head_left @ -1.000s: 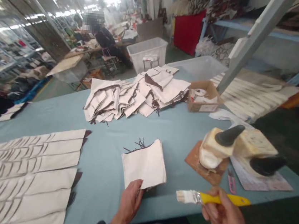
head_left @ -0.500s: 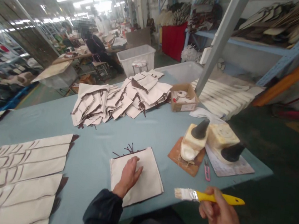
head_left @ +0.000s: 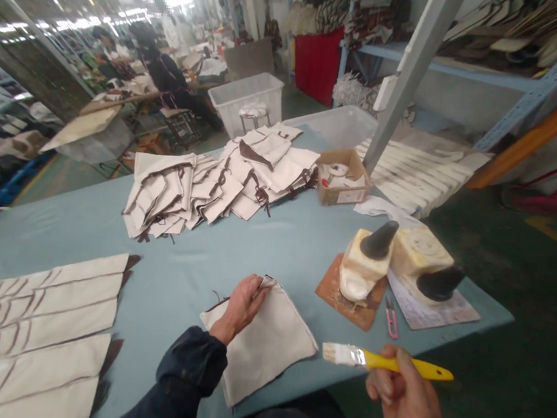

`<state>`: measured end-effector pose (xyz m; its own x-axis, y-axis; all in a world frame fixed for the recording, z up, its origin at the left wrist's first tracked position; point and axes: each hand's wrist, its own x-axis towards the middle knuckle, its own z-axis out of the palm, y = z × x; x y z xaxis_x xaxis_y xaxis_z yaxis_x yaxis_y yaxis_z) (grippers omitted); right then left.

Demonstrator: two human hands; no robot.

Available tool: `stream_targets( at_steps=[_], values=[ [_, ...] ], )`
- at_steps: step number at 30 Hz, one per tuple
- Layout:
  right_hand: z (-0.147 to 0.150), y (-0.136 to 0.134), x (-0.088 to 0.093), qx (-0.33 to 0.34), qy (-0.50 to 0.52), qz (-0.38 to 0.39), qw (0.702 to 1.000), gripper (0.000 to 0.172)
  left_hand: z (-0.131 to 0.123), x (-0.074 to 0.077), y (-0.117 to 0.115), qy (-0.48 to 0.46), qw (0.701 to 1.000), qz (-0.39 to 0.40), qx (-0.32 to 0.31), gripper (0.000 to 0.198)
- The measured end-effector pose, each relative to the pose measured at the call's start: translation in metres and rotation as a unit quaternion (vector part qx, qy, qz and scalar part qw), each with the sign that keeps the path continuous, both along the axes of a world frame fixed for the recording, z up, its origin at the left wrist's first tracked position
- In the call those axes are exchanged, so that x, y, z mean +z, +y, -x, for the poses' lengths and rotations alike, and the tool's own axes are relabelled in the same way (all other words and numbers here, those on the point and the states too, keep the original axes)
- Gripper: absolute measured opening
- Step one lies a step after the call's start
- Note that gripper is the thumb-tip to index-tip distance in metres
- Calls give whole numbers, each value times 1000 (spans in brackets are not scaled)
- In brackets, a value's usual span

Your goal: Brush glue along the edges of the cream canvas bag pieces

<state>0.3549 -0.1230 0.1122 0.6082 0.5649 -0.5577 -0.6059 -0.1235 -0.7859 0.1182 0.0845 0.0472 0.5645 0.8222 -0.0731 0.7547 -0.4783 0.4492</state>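
A cream fabric piece [head_left: 273, 342] with dark edging and brown cords lies on the table in front of me. My left hand [head_left: 243, 304] is closed on its far edge, fingers pinching the cloth near the top corner. To the right, my right hand [head_left: 406, 391] grips a paintbrush [head_left: 434, 370] by its yellow handle, off the table's front edge. White matter coats the brush's ferrule, and the bristles point left toward the cloth. Beyond it, a glue-smeared plastic container with a black spout [head_left: 366, 259] rests on a brown board [head_left: 326, 294]. Pink thread snips [head_left: 391, 319] lie beside that board.
A second spouted container [head_left: 421, 255] sits on a pale board [head_left: 465, 314]. Heaped cream pieces [head_left: 225, 186] and a cardboard box [head_left: 343, 193] occupy the table's far side. Overlapping cream pieces [head_left: 45, 316] cover its left. A grey post [head_left: 408, 83] rises behind; a person [head_left: 165, 75] sits farther off.
My left hand has gone from resting on the fabric piece to gripping its far edge, and the piece has turned a little. My right hand still holds the paintbrush, nearly unmoved.
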Motion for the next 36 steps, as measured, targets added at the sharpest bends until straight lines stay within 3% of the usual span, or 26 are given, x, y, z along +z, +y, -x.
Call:
stream_targets(
  at_steps=[2,4,6,7,8,10,13,16,18,20,23,26,28,30,31,34,36],
  values=[
    [-1,14,9,1,-2,-18,1000,51,20,38,-20,-37,998,-44,5,21],
    [-3,30,21,5,-10,-44,999,48,42,69,-47,-110,982,-155,7,21],
    [-3,46,33,13,-16,-80,997,46,64,85,-79,-143,956,-254,34,32],
    [-2,54,38,21,-12,-97,995,45,74,84,-96,-147,946,-285,54,36],
    [0,61,42,31,-8,-111,993,44,84,78,-113,-144,940,-302,73,39],
    [7,74,47,54,2,-124,991,45,102,51,-148,-116,945,-289,98,39],
    [18,83,44,84,7,-110,990,47,119,-7,-200,-72,969,-201,126,41],
    [27,84,35,111,17,-75,991,48,123,-57,-241,-65,985,-117,109,46],
    [30,83,29,125,19,-54,991,49,120,-75,-259,-64,988,-65,120,45],
    [30,81,24,132,11,-39,990,48,116,-83,-268,-66,986,-30,153,45],
    [29,78,15,143,-5,-21,989,45,116,-80,-275,-86,979,15,183,48],
    [26,74,4,164,-1,-4,986,41,124,-68,-275,-136,966,89,200,49],
    [24,72,-4,173,5,2,985,39,128,-58,-265,-169,924,133,317,39],
    [21,71,-11,182,6,5,983,37,130,-51,-243,-180,848,144,477,33],
    [20,71,-14,187,3,5,982,37,130,-50,-227,-175,819,137,528,36],
    [16,72,-20,198,-5,1,980,33,125,-54,-172,-153,798,129,569,49],
    [15,72,-22,210,1,-21,977,30,117,-59,-144,-127,792,129,583,47]
  ],
)
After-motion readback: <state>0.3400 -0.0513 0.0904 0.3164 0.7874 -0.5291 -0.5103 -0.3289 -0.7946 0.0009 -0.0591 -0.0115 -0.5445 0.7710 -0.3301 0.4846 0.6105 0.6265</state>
